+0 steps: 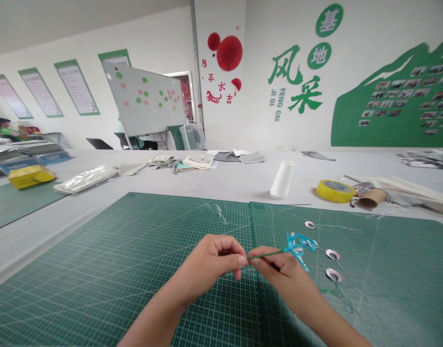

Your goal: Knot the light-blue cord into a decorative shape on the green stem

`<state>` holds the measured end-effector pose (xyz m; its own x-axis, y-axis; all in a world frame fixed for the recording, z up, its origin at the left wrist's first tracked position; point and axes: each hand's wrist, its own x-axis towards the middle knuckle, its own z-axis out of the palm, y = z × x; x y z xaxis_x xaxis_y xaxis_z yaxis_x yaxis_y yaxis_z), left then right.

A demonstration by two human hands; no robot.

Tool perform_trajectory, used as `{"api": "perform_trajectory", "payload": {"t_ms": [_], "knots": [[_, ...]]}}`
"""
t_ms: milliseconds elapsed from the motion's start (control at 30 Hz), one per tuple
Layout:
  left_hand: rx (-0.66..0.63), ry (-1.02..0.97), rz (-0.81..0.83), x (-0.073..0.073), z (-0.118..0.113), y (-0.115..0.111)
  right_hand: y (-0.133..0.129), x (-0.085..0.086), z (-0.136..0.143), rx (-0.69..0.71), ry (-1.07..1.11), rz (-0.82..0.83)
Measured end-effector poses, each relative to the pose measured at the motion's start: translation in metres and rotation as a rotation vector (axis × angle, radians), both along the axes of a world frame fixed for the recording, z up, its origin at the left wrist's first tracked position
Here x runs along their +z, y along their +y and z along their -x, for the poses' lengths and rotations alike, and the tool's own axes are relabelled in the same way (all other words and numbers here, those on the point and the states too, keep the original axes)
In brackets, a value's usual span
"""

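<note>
And here the left hand (211,262) pinches the bare tip of the green stem (268,254), right hand (288,278) closed on it just beside, its long axis running rightward to the blue looped piece (290,246) over the mat (160,241).

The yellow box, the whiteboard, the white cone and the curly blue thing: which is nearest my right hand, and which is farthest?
From your right hand:
1. Curly blue thing: right beside it.
2. White cone: beyond the cutting mats.
3. Yellow box: far left on the table.
4. Whiteboard: across the room.
</note>
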<state>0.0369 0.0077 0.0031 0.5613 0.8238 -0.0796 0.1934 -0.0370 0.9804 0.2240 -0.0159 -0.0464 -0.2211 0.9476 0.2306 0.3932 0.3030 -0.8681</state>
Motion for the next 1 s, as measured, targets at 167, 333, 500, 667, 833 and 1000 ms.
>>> {"api": "perform_trajectory", "payload": {"t_ms": [167,333,500,667,833,1000], "knots": [[-0.148,0.000,0.059,0.000,0.003,-0.002,0.010,-0.009,-0.011,0.063,0.037,0.071],[-0.295,0.140,0.015,0.001,0.005,-0.007,0.011,0.002,-0.021,0.143,0.036,0.112],[-0.300,0.343,-0.128,-0.002,0.005,-0.011,0.005,0.014,-0.020,0.146,-0.079,0.095],[-0.232,0.434,-0.272,-0.006,0.005,-0.010,-0.002,0.022,-0.014,0.060,-0.235,-0.027],[-0.126,0.509,-0.454,-0.005,0.003,-0.009,-0.013,0.025,-0.009,0.008,-0.366,-0.290],[0.060,0.549,-0.519,-0.008,0.001,-0.005,-0.019,0.022,-0.003,-0.051,-0.429,-0.592]]}}
